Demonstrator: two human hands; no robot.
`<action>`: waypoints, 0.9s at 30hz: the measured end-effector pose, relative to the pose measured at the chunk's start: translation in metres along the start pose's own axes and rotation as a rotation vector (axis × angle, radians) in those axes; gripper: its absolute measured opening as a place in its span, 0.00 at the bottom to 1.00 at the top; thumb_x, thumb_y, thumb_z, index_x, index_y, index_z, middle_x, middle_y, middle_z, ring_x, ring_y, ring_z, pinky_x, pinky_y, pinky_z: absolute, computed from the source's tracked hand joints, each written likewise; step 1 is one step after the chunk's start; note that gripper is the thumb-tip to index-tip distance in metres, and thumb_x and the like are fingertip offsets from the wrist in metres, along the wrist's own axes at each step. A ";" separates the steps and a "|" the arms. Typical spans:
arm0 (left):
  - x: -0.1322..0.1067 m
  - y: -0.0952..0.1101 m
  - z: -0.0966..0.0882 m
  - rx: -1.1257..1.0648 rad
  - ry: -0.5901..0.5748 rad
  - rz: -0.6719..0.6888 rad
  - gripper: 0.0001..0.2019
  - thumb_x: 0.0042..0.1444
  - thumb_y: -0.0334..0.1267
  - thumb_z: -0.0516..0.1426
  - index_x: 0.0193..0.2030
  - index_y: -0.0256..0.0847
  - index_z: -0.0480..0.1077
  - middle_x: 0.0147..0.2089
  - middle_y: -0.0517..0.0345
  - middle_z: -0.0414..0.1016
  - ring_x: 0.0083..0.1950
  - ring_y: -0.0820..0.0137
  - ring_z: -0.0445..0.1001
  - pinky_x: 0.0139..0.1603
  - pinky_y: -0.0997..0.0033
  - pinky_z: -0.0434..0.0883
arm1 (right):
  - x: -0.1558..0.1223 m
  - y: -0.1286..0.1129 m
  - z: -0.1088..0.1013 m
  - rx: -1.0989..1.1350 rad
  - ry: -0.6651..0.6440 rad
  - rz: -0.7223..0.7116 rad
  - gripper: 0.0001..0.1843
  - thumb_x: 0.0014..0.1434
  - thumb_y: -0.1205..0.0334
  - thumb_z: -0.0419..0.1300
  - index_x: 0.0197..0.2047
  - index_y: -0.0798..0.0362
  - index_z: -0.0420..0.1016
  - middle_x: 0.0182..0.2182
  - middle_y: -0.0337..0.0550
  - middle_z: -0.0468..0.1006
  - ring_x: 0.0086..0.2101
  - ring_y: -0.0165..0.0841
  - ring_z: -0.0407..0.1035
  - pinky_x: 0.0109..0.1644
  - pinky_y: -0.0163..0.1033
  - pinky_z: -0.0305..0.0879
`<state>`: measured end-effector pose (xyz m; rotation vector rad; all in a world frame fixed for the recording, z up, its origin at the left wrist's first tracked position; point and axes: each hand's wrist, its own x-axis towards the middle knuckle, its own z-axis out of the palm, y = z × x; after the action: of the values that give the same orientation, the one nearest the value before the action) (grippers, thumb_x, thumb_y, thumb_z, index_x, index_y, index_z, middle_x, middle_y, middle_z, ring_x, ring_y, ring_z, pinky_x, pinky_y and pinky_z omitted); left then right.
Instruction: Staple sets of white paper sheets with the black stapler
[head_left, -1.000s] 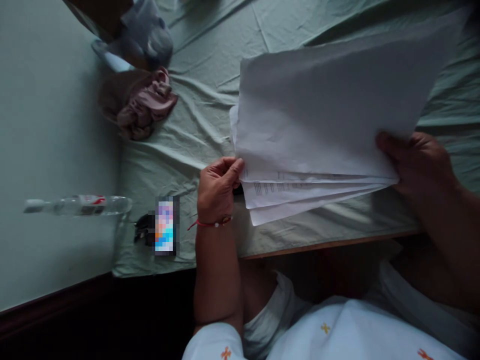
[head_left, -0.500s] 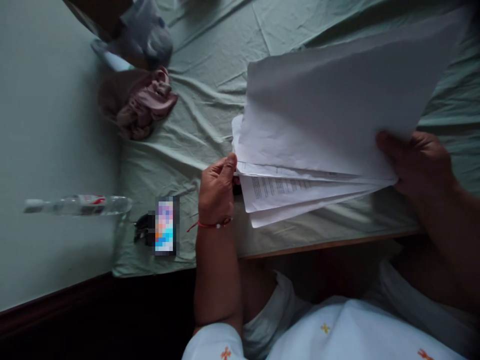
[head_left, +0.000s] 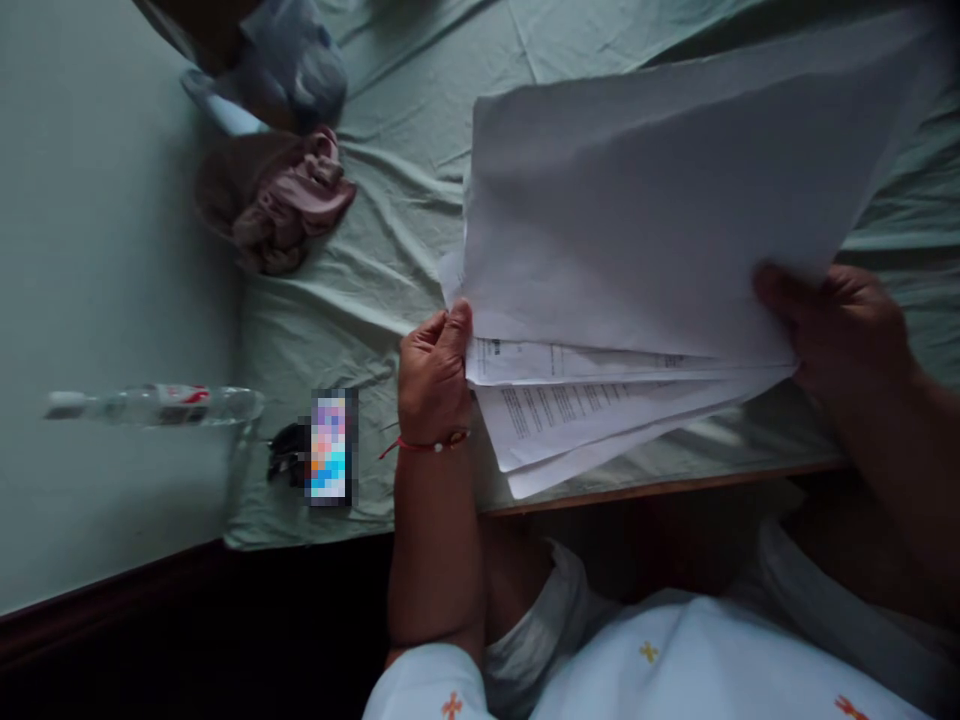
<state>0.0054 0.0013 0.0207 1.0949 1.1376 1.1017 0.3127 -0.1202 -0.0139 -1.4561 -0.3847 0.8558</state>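
A fanned sheaf of white paper sheets [head_left: 645,220] is held over a bed with a pale green sheet [head_left: 405,130]. My right hand [head_left: 840,325] grips the sheaf at its right corner, thumb on the top blank sheet. My left hand [head_left: 433,375], with a red thread bracelet at the wrist, has its fingers curled at the left edge of the papers, the thumb lifting the upper sheets off the printed pages [head_left: 570,400] below.
A crumpled pink cloth [head_left: 289,205] lies on the sheet at the upper left, with a bluish bundle [head_left: 289,60] beyond it. A clear plastic bottle [head_left: 157,405] lies on its side at the left. A phone [head_left: 330,447] and a dark small object lie near the bed's wooden edge [head_left: 660,488].
My left thumb has raised the upper sheets, and the lower printed pages have fanned out further towards me. My right hand has stayed put.
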 end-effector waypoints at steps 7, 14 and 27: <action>0.002 0.008 -0.005 -0.011 0.153 0.102 0.12 0.51 0.31 0.71 0.39 0.50 0.78 0.39 0.62 0.78 0.37 0.75 0.75 0.32 0.80 0.70 | -0.001 -0.006 0.004 0.032 0.034 0.003 0.30 0.23 0.45 0.84 0.27 0.52 0.81 0.30 0.41 0.81 0.26 0.27 0.69 0.29 0.36 0.67; 0.005 0.000 -0.009 0.113 0.138 0.104 0.07 0.52 0.29 0.63 0.33 0.46 0.81 0.39 0.59 0.80 0.35 0.75 0.73 0.33 0.77 0.68 | 0.000 -0.006 0.002 0.032 0.037 0.000 0.29 0.24 0.45 0.84 0.26 0.51 0.80 0.28 0.41 0.80 0.25 0.28 0.68 0.30 0.39 0.69; 0.002 0.000 -0.008 0.218 0.162 0.225 0.08 0.50 0.29 0.60 0.31 0.45 0.80 0.32 0.59 0.73 0.31 0.73 0.66 0.31 0.73 0.66 | -0.003 -0.007 0.005 0.040 0.020 -0.011 0.29 0.26 0.45 0.84 0.27 0.51 0.79 0.29 0.42 0.79 0.26 0.30 0.68 0.33 0.42 0.71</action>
<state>-0.0027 0.0040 0.0202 1.3479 1.3081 1.2820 0.3092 -0.1176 -0.0058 -1.4236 -0.3583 0.8346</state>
